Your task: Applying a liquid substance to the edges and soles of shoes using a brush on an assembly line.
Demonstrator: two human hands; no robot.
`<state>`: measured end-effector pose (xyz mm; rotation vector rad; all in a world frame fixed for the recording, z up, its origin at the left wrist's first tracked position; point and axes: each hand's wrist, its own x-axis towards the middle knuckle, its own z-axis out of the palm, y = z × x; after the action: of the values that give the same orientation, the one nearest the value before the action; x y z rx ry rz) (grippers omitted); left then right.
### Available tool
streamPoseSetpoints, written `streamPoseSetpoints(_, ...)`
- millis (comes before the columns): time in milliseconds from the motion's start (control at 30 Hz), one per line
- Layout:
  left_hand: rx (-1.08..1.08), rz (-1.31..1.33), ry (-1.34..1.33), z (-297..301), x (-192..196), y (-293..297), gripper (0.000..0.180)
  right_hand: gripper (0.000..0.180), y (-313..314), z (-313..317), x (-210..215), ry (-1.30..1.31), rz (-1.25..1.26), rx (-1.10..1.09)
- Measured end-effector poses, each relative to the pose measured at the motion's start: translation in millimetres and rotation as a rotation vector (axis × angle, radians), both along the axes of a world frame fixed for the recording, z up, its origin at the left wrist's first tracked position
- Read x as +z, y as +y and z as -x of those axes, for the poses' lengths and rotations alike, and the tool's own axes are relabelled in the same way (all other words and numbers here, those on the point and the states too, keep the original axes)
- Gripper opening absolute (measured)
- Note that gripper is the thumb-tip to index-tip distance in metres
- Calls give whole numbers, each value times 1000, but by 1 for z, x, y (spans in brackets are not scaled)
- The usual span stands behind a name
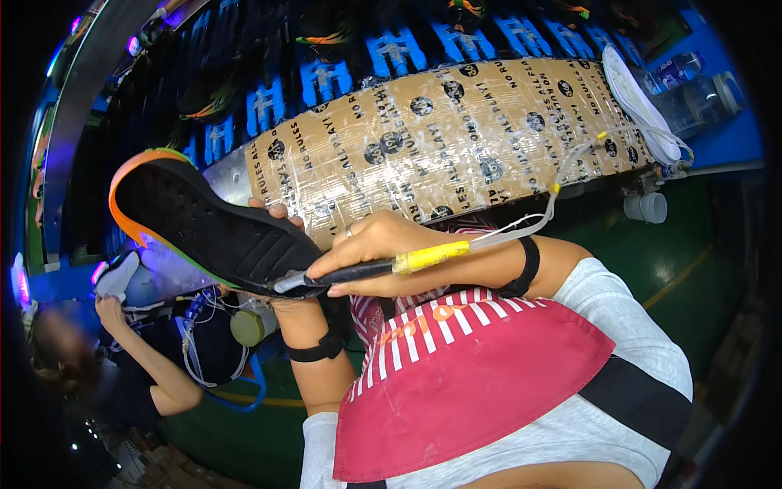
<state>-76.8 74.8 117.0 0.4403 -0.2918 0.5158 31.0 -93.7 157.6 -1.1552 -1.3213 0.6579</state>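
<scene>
At the bench's (440,138) near-left corner, head view: black sole (216,224) with orange-green rim, raised; left hand (278,212) grasps it from beneath, fingers at far edge. Right hand (383,244) grips a tube-fed brush (350,273), tip at sole's near-right end. Judged light, flexible, possibly tacky-rimmed; best held by underside.

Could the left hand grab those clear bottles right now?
Probably not: the left hand is busy holding the black sole, and the bottles are over past the right end of the cardboard.
</scene>
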Motion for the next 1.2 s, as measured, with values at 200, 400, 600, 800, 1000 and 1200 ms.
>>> streamPoseSetpoints(200, -214, 67, 50, 13, 8, -1, 87, 23, -5, -8, -2, 39, 23, 220)
streamPoseSetpoints(400, -203, -102, 265, 13, 15, 13, 104, 23, -3, 0, -9, -143, -22, 113)
streamPoseSetpoints(600, 36, -217, 512, 11, 29, -1, 96, 25, -8, -13, -3, -14, 13, 289)
streamPoseSetpoints(800, -192, -252, 691, 13, 32, 14, 76, 24, -7, -14, -4, -359, 23, 249)
streamPoseSetpoints(1000, -367, -186, 754, 3, 45, 6, 58, 25, -7, -16, -5, -167, -71, 242)
streamPoseSetpoints(1200, -375, -357, 1035, -9, 50, 7, 42, 22, -9, -17, -3, -514, -32, 285)
